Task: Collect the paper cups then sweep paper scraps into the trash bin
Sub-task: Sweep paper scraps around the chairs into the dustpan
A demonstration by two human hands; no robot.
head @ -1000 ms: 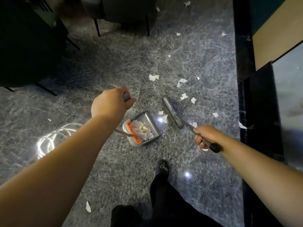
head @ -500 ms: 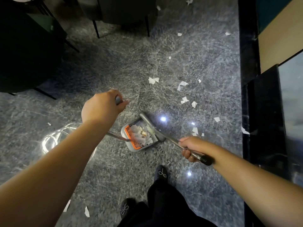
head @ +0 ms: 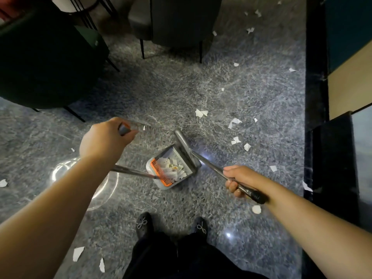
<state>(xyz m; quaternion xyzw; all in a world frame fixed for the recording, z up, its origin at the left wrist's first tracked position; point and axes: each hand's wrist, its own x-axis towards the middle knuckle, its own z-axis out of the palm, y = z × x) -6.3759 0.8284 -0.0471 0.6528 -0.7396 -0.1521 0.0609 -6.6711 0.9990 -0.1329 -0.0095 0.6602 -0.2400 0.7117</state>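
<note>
Grey marbled floor (head: 161,87) strewn with paper scraps (head: 234,122); left hand (head: 104,140) wrapped round dustpan handle (head: 123,129); dustpan (head: 171,170) resting on floor, holding scraps beside orange comb (head: 163,174); right hand (head: 239,181) clenched on broom handle (head: 213,168); broom head (head: 186,148) touching dustpan's open lip.

Both forearms (head: 50,218) are bare, with no sleeves, watch or rings showing on the hands. The person wears black trousers (head: 181,258) and black shoes (head: 144,224), each with a small sparkling bow-shaped ornament on top.
</note>
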